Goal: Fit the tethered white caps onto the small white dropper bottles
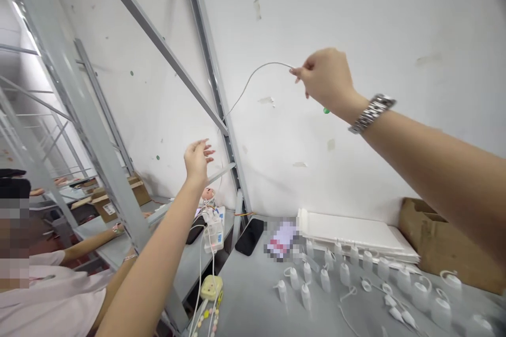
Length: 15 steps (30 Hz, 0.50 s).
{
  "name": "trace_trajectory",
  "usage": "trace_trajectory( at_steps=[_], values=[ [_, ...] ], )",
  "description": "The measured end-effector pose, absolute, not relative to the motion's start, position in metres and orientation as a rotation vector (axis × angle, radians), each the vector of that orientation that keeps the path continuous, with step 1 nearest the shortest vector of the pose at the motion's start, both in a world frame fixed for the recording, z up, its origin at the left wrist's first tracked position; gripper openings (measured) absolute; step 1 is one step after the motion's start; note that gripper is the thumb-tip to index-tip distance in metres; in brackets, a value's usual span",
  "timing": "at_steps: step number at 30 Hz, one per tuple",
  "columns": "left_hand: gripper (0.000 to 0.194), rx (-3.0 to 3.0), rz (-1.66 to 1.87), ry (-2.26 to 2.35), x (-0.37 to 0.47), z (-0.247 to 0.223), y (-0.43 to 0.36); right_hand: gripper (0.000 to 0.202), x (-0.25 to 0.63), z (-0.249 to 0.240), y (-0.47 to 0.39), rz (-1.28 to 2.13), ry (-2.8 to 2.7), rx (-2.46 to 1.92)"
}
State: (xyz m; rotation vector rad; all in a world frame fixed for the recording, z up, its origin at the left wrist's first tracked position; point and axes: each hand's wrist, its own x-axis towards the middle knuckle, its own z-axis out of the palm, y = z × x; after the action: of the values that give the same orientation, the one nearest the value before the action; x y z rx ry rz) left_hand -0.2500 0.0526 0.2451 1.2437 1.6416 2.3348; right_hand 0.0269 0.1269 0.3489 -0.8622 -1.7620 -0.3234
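My right hand (326, 76), a metal watch (372, 113) on its wrist, is raised before the white wall and pinches the end of a thin white cable (253, 75). From my fingertips the cable arcs left and down to the grey metal upright (213, 81) of a rack. Lower and to the left, my left hand (197, 160) is lifted beside that upright, fingers apart and slightly bent, with nothing visible in them. Below it, a white power strip (214, 234) with several plugs lies by the rack, and white cords (201, 274) run down from it.
Small white bottles (344, 274) with looped tops stand on the grey table (245, 300). A black phone (250, 237), stacked white sheets (351, 229) and a cardboard box (446, 245) are behind. A yellow charger (211, 287) is near the table's left edge. Another person (59, 295) sits at left.
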Motion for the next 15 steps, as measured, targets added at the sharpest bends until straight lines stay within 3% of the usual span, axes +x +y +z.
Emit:
trace_trajectory(
  at_steps=[4,8,15],
  values=[
    [0.028,1.314,2.362,1.878,-0.287,0.272,0.074,0.051,-0.025,0.380,0.144,-0.610,-1.719,-0.789],
    [0.046,1.429,2.319,2.068,-0.315,0.291,0.094,0.035,-0.079,0.389,0.148,-0.705,-1.810,-0.689],
    [0.075,1.753,2.260,2.215,-0.333,0.318,0.114,0.039,-0.128,0.379,0.152,-0.811,-1.924,-0.494]
  ],
)
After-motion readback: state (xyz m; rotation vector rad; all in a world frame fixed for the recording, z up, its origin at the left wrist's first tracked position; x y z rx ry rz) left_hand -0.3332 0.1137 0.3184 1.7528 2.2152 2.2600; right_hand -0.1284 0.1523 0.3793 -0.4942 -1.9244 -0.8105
